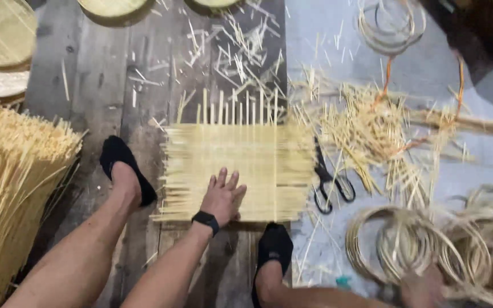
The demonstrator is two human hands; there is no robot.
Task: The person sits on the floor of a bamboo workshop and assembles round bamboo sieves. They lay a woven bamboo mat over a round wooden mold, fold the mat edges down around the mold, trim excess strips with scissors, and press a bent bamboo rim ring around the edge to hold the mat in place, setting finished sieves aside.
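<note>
One pale, square woven bamboo mat (238,171)

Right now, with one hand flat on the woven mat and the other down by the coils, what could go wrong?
1. The left hand alone presses the woven bamboo mat; its loose strip ends could slip out of the weave.
2. The scissors lie right beside the mat, where a hand or foot could catch them.
3. The right hand is blurred among the rattan coils; they might tangle.

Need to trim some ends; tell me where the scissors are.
In the head view, the scissors lie on the floor just right of the woven mat, beside loose strips.
</note>
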